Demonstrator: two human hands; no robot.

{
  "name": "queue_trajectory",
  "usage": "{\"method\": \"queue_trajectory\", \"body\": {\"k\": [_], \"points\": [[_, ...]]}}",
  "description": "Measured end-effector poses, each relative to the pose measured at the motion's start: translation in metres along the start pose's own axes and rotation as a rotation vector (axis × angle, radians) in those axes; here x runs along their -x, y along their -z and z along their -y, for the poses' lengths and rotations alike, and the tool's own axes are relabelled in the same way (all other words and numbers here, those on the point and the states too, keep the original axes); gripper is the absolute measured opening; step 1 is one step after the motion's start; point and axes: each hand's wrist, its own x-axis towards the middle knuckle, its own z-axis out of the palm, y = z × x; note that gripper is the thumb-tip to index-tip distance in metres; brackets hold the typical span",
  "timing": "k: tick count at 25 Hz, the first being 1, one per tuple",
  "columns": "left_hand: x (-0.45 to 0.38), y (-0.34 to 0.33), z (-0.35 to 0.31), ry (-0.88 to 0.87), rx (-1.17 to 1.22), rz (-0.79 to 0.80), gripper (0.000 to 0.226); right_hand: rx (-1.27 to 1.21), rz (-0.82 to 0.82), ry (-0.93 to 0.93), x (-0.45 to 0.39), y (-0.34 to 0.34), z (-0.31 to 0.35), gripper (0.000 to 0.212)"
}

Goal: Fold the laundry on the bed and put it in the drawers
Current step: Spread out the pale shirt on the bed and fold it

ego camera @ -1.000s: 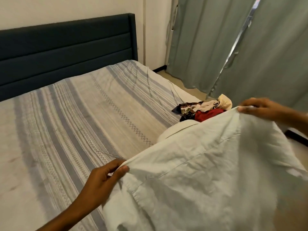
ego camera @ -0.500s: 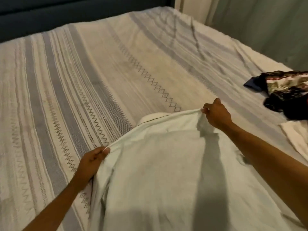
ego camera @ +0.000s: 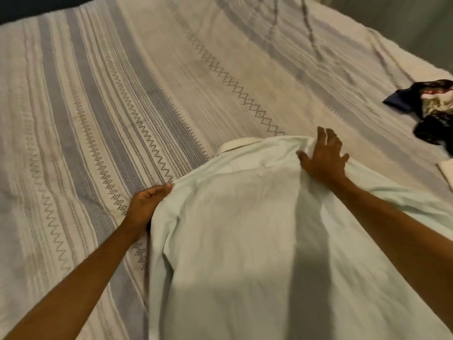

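The right hand, pinching a moment ago, is now pressing flat on the shirt; the left hand, at 9 o'clock, is still gripping it.

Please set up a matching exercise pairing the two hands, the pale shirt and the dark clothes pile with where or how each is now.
Things:
1. left hand
2. right hand
3. pale shirt
4. dark clothes pile

States:
A. bunched at the far right edge
B. fingers spread flat on a shoulder
C. spread on the bed, collar away
D. gripping the near shoulder edge

Pairs: 1-D, 2-B, 3-C, 4-A
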Motion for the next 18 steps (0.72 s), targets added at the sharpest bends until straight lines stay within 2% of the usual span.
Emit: {"method": "queue_trajectory", "body": {"k": [2, 3, 5, 8, 11, 12, 14, 16, 18], "points": [[0.008, -0.005, -0.011, -0.066, -0.102, -0.049, 0.017, 0.088, -0.097, 0.117, 0.085, 0.015, -0.021, 0.070], [0.016, -0.009, -0.012, -0.136, -0.226, -0.100, 0.022, 0.104, -0.094, 0.172, 0.136, 0.023, -0.046, 0.064], [0.046, -0.015, -0.007, -0.322, -0.503, -0.269, 0.038, 0.103, 0.013, 0.205, 0.234, 0.043, -0.112, 0.058], [0.154, -0.038, 0.028, -0.495, -0.730, -0.358, 0.061, 0.194, 0.223, 0.071, 0.351, 0.072, -0.210, 0.061], [0.286, -0.083, 0.111, -0.620, -0.784, -0.247, 0.065, 0.132, 0.246, -0.219, 0.404, 0.084, -0.268, 0.065], [0.332, -0.099, 0.144, -0.566, -0.817, -0.214, 0.070, 0.104, 0.256, -0.289, 0.415, 0.093, -0.279, 0.067], [0.410, -0.128, 0.197, -0.312, -0.807, -0.225, 0.081, -0.009, 0.293, -0.389, 0.430, 0.104, -0.297, 0.061], [0.467, -0.143, 0.224, -0.011, -0.731, -0.312, 0.091, -0.185, 0.344, -0.450, 0.440, 0.111, -0.304, 0.044], [0.500, -0.143, 0.237, 0.153, -0.633, -0.413, 0.097, -0.391, 0.304, -0.519, 0.444, 0.114, -0.302, 0.030]]}}
